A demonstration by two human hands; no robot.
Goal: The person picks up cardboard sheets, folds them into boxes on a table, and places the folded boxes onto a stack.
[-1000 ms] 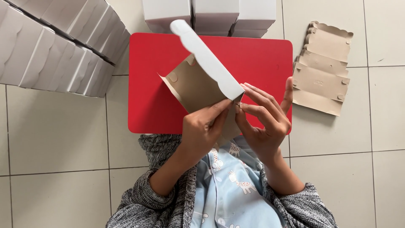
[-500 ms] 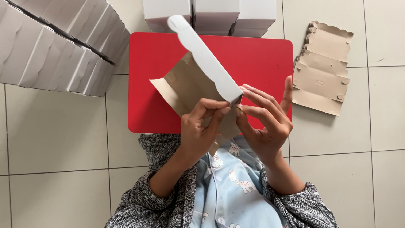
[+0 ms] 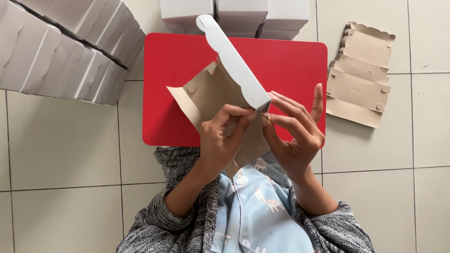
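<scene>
**Flat-Cut Carton in Both Hands, Above Red Board**

Item 1. Cardboard box blank point(image 3: 211, 96): brown on the inner face, white on the outer, partly folded. One long white flap with a scalloped edge stands up and runs from centre toward 11 o'clock. A brown side panel with a small round tab spreads toward 9 o'clock. The blank is held above the red board, near the middle of the view.

Item 2. Left hand point(image 3: 220, 140): closed on the blank, thumb and forefinger pinching the cardboard at the lower end of the white flap.

Item 3. Right hand point(image 3: 295, 136): fingertips pinched on the same corner from the 3 o'clock side, touching the blank just beside the left hand's fingers; remaining fingers spread upward.

Item 4. Red board point(image 3: 290, 61): rectangular, rounded corners, lying on the pale tiled floor point(image 3: 61, 154) beneath the blank.

Item 5. Stack of flat box blanks point(image 3: 361, 75): brown side up, scalloped edges, on the floor at 2 o'clock, just beside the board's right edge.

Item 6. Row of assembled white boxes point(image 3: 61, 51): leaning together at 10 o'clock.

Item 7. More white boxes point(image 3: 262, 14): at 12 o'clock, touching the board's far edge.

Item 8. Grey knitted sleeves point(image 3: 159, 229) and a light blue patterned shirt point(image 3: 258, 211) at 6 o'clock.
</scene>
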